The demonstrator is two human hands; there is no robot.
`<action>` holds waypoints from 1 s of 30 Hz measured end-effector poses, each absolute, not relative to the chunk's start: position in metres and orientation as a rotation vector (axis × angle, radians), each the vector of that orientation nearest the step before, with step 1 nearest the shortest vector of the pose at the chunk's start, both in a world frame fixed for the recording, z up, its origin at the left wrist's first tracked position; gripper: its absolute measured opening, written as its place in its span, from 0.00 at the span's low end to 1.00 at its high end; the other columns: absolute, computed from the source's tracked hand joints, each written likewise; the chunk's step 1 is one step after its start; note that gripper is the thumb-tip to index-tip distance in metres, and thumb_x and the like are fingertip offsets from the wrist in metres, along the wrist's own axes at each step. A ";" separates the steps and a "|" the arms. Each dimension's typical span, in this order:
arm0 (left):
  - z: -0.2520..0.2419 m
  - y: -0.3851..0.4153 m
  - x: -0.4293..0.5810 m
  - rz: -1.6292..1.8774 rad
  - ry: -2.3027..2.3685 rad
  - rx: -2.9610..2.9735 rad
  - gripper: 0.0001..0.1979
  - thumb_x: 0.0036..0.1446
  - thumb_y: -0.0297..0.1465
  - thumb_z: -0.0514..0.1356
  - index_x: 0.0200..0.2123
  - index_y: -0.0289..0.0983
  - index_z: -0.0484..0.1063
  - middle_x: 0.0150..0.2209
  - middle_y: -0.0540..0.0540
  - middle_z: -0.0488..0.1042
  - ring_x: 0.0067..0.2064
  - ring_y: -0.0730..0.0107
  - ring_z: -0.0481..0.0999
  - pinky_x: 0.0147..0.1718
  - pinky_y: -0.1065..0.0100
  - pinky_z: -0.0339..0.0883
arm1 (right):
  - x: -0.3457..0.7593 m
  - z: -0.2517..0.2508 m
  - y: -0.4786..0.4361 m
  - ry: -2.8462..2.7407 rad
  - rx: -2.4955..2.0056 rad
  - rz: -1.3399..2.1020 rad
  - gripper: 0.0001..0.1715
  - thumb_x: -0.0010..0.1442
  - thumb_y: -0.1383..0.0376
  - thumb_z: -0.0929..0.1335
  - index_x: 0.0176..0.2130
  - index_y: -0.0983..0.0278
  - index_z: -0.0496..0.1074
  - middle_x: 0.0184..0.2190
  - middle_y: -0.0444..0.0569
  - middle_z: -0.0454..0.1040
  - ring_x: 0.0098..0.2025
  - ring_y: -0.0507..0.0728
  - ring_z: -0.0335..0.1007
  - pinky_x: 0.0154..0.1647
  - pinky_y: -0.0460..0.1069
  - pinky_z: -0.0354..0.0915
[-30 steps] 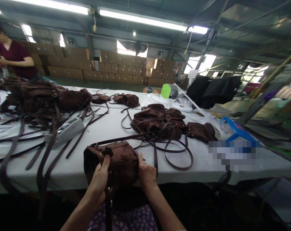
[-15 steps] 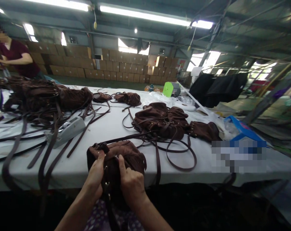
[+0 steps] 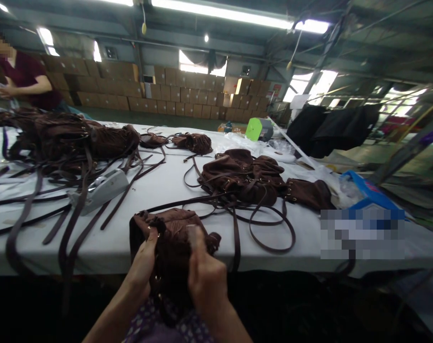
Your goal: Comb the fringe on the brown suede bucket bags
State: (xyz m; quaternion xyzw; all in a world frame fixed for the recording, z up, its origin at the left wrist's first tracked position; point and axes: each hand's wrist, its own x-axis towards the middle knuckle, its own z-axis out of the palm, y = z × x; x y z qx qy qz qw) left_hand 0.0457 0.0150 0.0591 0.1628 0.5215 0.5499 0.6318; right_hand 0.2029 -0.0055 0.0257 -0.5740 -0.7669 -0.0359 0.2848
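A dark brown soft bag (image 3: 177, 228) with metal eyelets and a fringe lies at the near table edge, in front of me. My left hand (image 3: 145, 262) grips its left side, thumb on top near an eyelet. Above the bag's right part is my right hand (image 3: 207, 274), closed, with the index finger pointing up and blurred by motion. A small pale thing (image 3: 193, 234) shows at its fingertips, too smeared to name. A dark strap runs from the bag back across the table.
More brown bags (image 3: 238, 171) with looped straps lie behind, and a large heap of them (image 3: 55, 136) is at left. A grey tape dispenser (image 3: 107, 188) stands before the heap. At right is a blue packet (image 3: 370, 195). A person (image 3: 30, 83) stands at far left.
My right hand has lifted off the bag's middle and shifted right, its index finger raised. My left hand keeps its hold. The camera view has shifted slightly.
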 end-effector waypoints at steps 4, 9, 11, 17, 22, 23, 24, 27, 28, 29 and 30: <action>0.060 0.008 0.047 1.365 1.331 0.391 0.21 0.59 0.42 0.59 0.49 0.33 0.72 0.36 0.40 0.79 0.37 0.60 0.80 0.40 0.62 0.75 | 0.163 0.020 0.002 -2.362 -1.484 -0.219 0.39 0.58 0.74 0.61 0.66 0.74 0.46 0.23 0.49 0.73 0.22 0.56 0.71 0.23 0.47 0.66; 0.058 0.003 0.027 1.440 1.432 0.389 0.23 0.58 0.44 0.59 0.52 0.36 0.70 0.43 0.39 0.78 0.45 0.59 0.78 0.47 0.59 0.71 | 0.217 -0.005 0.040 -2.263 -2.177 -0.064 0.38 0.58 0.78 0.61 0.65 0.66 0.50 0.24 0.52 0.75 0.28 0.57 0.76 0.29 0.47 0.68; 0.054 0.004 0.023 1.399 1.452 0.364 0.24 0.58 0.45 0.59 0.52 0.36 0.70 0.44 0.38 0.77 0.47 0.57 0.77 0.50 0.57 0.69 | 0.242 -0.011 0.046 -2.132 -2.279 0.010 0.36 0.59 0.77 0.61 0.65 0.66 0.52 0.25 0.53 0.76 0.31 0.58 0.77 0.32 0.47 0.69; 0.049 0.007 0.031 1.420 1.379 0.324 0.22 0.59 0.44 0.57 0.51 0.36 0.71 0.45 0.38 0.77 0.48 0.57 0.76 0.52 0.54 0.67 | 0.269 0.010 0.047 -1.193 -2.011 0.588 0.29 0.66 0.65 0.53 0.63 0.71 0.55 0.20 0.48 0.74 0.22 0.56 0.74 0.25 0.46 0.68; 0.051 0.005 0.044 1.362 1.317 0.391 0.19 0.61 0.40 0.58 0.52 0.37 0.70 0.44 0.39 0.78 0.46 0.59 0.78 0.49 0.58 0.71 | 0.212 0.029 0.013 -1.592 -1.623 0.196 0.30 0.65 0.66 0.54 0.65 0.73 0.51 0.23 0.50 0.74 0.26 0.56 0.74 0.28 0.46 0.68; 0.051 0.005 0.045 1.364 1.313 0.413 0.18 0.61 0.38 0.58 0.52 0.37 0.71 0.43 0.39 0.78 0.45 0.59 0.78 0.48 0.59 0.71 | 0.195 0.028 0.006 -1.877 -1.491 0.043 0.31 0.64 0.69 0.56 0.65 0.73 0.52 0.25 0.51 0.74 0.27 0.57 0.74 0.29 0.47 0.69; 0.051 0.004 0.046 1.376 1.316 0.428 0.17 0.60 0.36 0.59 0.51 0.37 0.71 0.42 0.40 0.78 0.44 0.59 0.79 0.47 0.60 0.72 | 0.180 0.026 0.001 -2.112 -1.379 -0.094 0.33 0.62 0.71 0.58 0.65 0.73 0.51 0.25 0.52 0.74 0.27 0.57 0.73 0.29 0.48 0.69; 0.055 0.003 0.039 1.426 1.344 0.418 0.14 0.58 0.30 0.61 0.48 0.35 0.73 0.37 0.41 0.80 0.40 0.59 0.80 0.44 0.59 0.74 | 0.163 0.013 0.003 -2.451 -1.424 -0.318 0.38 0.59 0.75 0.61 0.66 0.74 0.47 0.24 0.50 0.72 0.24 0.57 0.71 0.25 0.49 0.68; 0.057 0.002 0.034 1.433 1.336 0.407 0.14 0.56 0.28 0.62 0.47 0.35 0.74 0.35 0.42 0.80 0.39 0.58 0.80 0.43 0.59 0.75 | 0.169 0.009 0.010 -2.470 -1.559 -0.322 0.38 0.59 0.75 0.61 0.66 0.72 0.47 0.24 0.50 0.72 0.24 0.57 0.72 0.25 0.49 0.68; 0.060 0.002 0.027 1.438 1.331 0.388 0.15 0.55 0.26 0.63 0.46 0.35 0.74 0.34 0.42 0.80 0.38 0.58 0.81 0.42 0.58 0.75 | 0.181 0.007 0.018 -2.462 -1.722 -0.298 0.38 0.59 0.76 0.61 0.66 0.69 0.47 0.25 0.50 0.73 0.25 0.56 0.72 0.25 0.48 0.68; 0.062 0.001 0.019 1.445 1.342 0.356 0.15 0.53 0.25 0.64 0.45 0.35 0.75 0.33 0.43 0.80 0.37 0.57 0.81 0.41 0.58 0.76 | 0.198 0.005 0.028 -2.428 -1.889 -0.265 0.39 0.59 0.77 0.62 0.66 0.68 0.48 0.25 0.50 0.73 0.26 0.56 0.73 0.26 0.47 0.68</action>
